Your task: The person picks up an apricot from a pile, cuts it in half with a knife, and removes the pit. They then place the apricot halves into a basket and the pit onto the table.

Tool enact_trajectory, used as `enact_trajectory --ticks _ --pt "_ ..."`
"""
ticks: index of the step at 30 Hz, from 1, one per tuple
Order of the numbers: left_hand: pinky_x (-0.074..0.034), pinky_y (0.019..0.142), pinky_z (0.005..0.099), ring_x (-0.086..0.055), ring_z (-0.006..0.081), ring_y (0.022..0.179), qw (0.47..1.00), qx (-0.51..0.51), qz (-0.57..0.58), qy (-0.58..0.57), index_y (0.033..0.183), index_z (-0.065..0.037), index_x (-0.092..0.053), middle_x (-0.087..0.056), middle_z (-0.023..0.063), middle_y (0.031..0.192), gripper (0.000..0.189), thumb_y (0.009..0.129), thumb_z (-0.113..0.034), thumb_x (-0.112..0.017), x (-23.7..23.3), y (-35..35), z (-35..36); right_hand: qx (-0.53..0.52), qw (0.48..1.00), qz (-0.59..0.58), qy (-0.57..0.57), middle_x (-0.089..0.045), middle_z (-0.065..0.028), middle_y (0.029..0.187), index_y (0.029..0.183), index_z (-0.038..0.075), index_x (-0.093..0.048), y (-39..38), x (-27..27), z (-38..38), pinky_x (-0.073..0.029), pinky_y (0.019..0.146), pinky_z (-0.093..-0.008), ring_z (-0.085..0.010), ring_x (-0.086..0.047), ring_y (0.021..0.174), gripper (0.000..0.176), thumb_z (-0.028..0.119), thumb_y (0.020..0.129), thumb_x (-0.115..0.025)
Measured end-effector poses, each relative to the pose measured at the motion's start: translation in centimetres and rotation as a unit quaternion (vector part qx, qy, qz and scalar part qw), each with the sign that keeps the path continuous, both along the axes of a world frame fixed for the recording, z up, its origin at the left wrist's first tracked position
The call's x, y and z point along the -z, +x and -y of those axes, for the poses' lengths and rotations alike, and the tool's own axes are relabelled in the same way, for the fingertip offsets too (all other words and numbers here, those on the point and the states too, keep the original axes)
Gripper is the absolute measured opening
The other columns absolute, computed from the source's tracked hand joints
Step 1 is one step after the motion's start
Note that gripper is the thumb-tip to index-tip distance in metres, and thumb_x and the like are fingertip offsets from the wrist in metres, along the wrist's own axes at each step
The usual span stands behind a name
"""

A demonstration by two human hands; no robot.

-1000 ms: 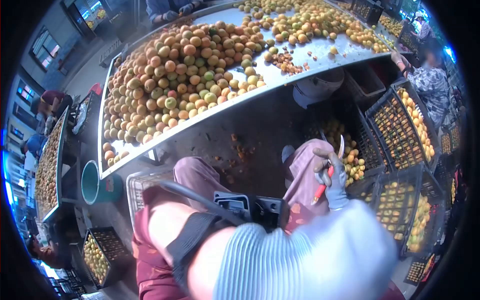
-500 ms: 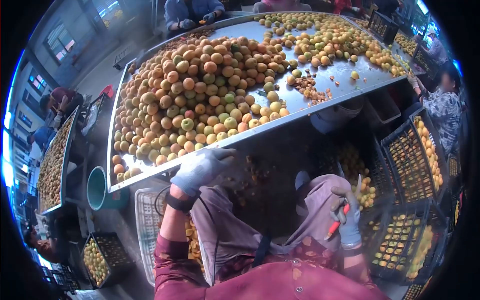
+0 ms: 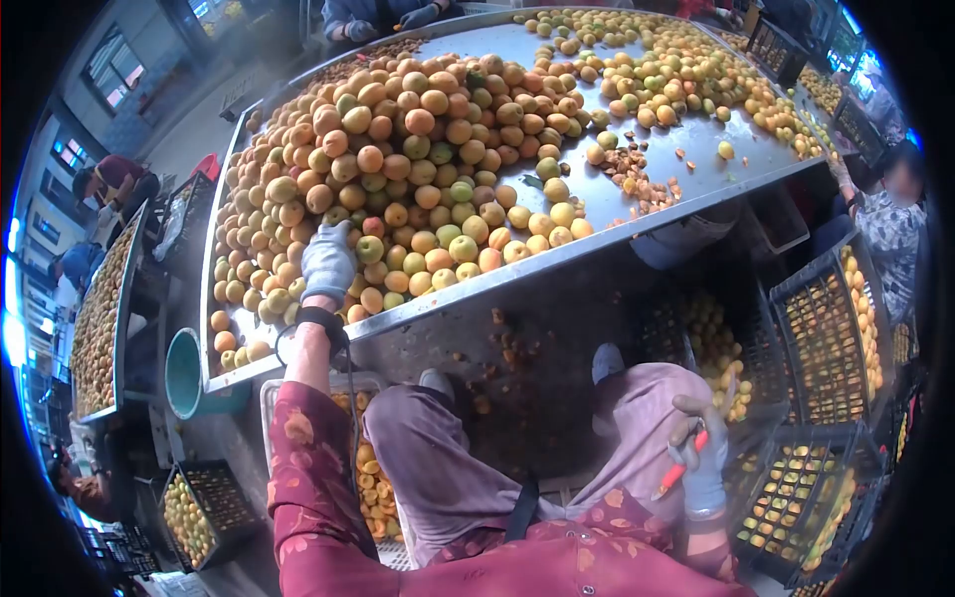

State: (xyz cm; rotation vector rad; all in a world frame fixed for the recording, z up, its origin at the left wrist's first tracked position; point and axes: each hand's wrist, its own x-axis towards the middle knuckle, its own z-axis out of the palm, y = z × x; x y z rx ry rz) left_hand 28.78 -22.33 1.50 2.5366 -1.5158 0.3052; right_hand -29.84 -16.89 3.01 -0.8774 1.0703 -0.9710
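Note:
My left hand [image 3: 327, 261], in a grey glove, reaches onto the pile of apricots [image 3: 418, 169] on the metal table [image 3: 557, 264], its fingers down on the fruit near the front left of the heap. Whether it grips a fruit I cannot tell. My right hand [image 3: 698, 453], also gloved, rests by my right knee and holds a red-handled knife [image 3: 679, 468]. Loose apricot pits [image 3: 637, 174] lie in a small heap on the table's bare part.
Black crates of apricots [image 3: 826, 338] stand to my right, a white crate [image 3: 373, 488] with cut fruit sits under my left arm, a teal bucket [image 3: 189, 373] is by the table's corner. Other people work at the far edge [image 3: 388, 15] and at the right [image 3: 895, 214].
My left hand has gone from close to the camera, past the table's front edge, forward onto the apricot pile. My right hand with the knife has dropped slightly beside my knee.

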Motion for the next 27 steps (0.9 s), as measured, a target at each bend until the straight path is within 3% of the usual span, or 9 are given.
enact_trajectory --ticks 7,10,13,15,17,20,21,25,27 --pt "-0.051 0.087 0.0413 -0.062 0.0342 0.103 0.999 -0.042 -0.003 -0.016 0.112 -0.011 -0.06 -0.062 0.016 0.115 0.034 0.079 -0.016 -0.063 0.2 -1.0 0.8 0.019 0.999 0.013 0.028 -0.061 -0.0091 0.058 0.109 -0.009 -0.061 0.3 -0.9 -0.1 -0.029 0.036 -0.0203 -0.0048 -0.03 0.032 0.05 0.031 0.102 -0.033" --pt "-0.048 0.095 0.0413 -0.059 0.0367 0.111 0.976 -0.113 -0.169 -0.076 0.12 -0.006 -0.058 -0.062 0.0181 0.118 0.041 0.082 -0.023 -0.063 -0.1 -1.0 0.0 0.008 0.999 0.008 0.04 -0.062 -0.0113 0.062 0.111 -0.008 -0.062 0.3 -1.5 -0.5 -0.029 0.037 -0.0204 -0.0045 -0.029 0.033 0.046 0.028 0.102 -0.033" --pt "-0.047 0.095 0.04 -0.058 0.0349 0.113 0.948 -0.045 -0.269 -0.166 0.122 -0.004 -0.062 -0.062 0.0194 0.116 0.052 0.078 -0.03 -0.07 0.1 -0.9 -2.0 -0.068 0.997 -0.033 -0.009 -0.063 -0.011 0.064 0.112 -0.006 -0.062 -0.4 -1.5 -0.6 -0.029 0.038 -0.0205 -0.0043 -0.031 0.034 0.044 0.029 0.102 -0.036" --pt "-0.048 0.091 0.0328 -0.062 0.0245 0.104 0.916 -0.009 -0.354 -0.191 0.126 -0.003 -0.06 -0.064 0.0157 0.114 0.05 0.081 -0.024 -0.07 -1.3 -2.4 -3.7 -0.086 0.996 -0.004 0.029 -0.063 -0.0111 0.067 0.111 -0.006 -0.062 -0.8 -1.9 -0.6 -0.029 0.038 -0.02 -0.0044 -0.034 0.036 0.041 0.028 0.101 -0.04" --pt "-0.05 0.087 0.0273 -0.062 0.0172 0.101 0.806 0.102 -0.496 -0.305 0.132 -0.005 -0.055 -0.063 0.0108 0.115 0.047 0.087 -0.012 -0.066 -3.2 -5.9 -5.7 -0.108 0.991 0.025 0.069 -0.064 -0.0111 0.07 0.11 -0.005 -0.062 0.0 -2.7 -0.8 -0.03 0.039 -0.0195 -0.0044 -0.036 0.038 0.039 0.027 0.1 -0.043" --pt "-0.052 0.087 0.0259 -0.06 0.0134 0.102 0.667 0.109 -0.644 -0.358 0.137 -0.006 -0.05 -0.06 0.0075 0.119 0.05 0.089 -0.001 -0.061 -7.6 -12.5 -9.1 -0.248 0.956 -0.101 0.121 -0.065 -0.0109 0.079 0.116 -0.006 -0.056 1.5 -3.2 -1.8 -0.038 0.046 -0.0189 -0.0052 -0.046 0.05 0.031 0.018 0.095 -0.054" --pt "-0.054 0.091 0.0293 -0.06 0.0154 0.103 0.692 0.135 -0.616 -0.351 0.143 -0.006 -0.042 -0.056 0.0066 0.121 0.053 0.094 -0.008 -0.06 -8.1 -13.9 -10.0 -0.251 0.949 -0.056 0.185 -0.065 -0.0119 0.085 0.118 -0.006 -0.053 2.2 -3.6 -2.9 -0.041 0.048 -0.0201 -0.0064 -0.048 0.051 0.033 0.016 0.094 -0.056" --pt "-0.054 0.085 0.0285 -0.058 0.0149 0.103 0.648 0.19 -0.656 -0.336 0.145 -0.004 -0.039 -0.057 0.0093 0.12 0.067 0.09 -0.029 -0.069 -9.0 -19.1 -13.2 -0.314 0.936 -0.075 0.136 -0.065 -0.0118 0.089 0.123 -0.004 -0.052 3.5 -2.1 -5.0 -0.049 0.056 -0.0216 -0.0088 -0.055 0.056 0.036 0.018 0.095 -0.055" --pt "-0.053 0.081 0.0264 -0.06 0.0155 0.1 0.497 0.178 -0.769 -0.362 0.141 -0.002 -0.042 -0.056 0.0107 0.128 0.062 0.087 -0.017 -0.069 -7.9 -21.1 -14.4 -0.323 0.939 -0.052 0.105 -0.066 -0.0102 0.09 0.13 -0.001 -0.051 4.8 -2.3 -5.9 -0.049 0.058 -0.0214 -0.0087 -0.057 0.057 0.04 0.023 0.097 -0.055"
